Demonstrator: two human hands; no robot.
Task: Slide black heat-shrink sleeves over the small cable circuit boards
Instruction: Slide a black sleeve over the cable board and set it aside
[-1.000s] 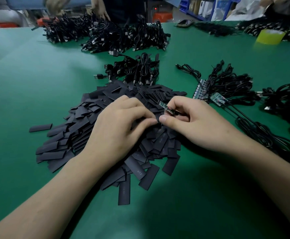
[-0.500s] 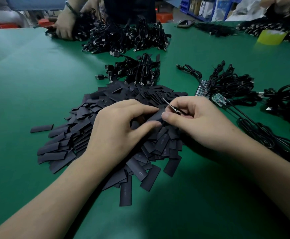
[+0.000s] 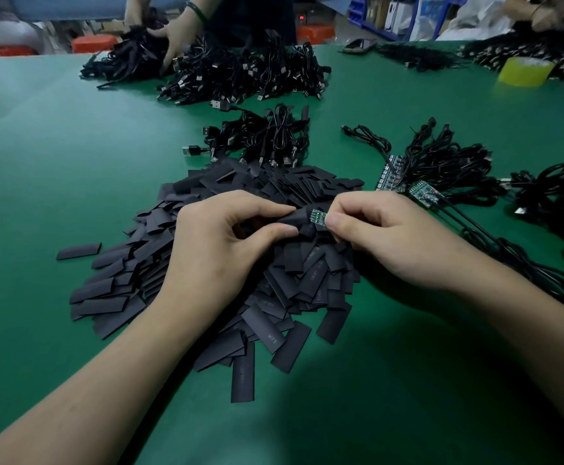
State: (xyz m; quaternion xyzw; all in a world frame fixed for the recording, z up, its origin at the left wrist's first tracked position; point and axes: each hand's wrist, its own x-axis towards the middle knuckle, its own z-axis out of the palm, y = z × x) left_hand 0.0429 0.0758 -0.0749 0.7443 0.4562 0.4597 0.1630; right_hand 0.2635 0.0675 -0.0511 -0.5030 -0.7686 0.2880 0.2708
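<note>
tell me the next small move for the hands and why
Probably the left hand should draw its pinched black sleeve rightward over the green circuit board that the right hand pinches. The board's end only meets the sleeve's mouth, and most of its green face shows bare.

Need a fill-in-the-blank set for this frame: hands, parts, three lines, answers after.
1. The left hand pinches one black heat-shrink ____ above the pile.
2. The right hand holds a small circuit board coloured ____.
3. The tape roll at the table's far side is ____.
Missing words: sleeve; green; yellow.
</note>
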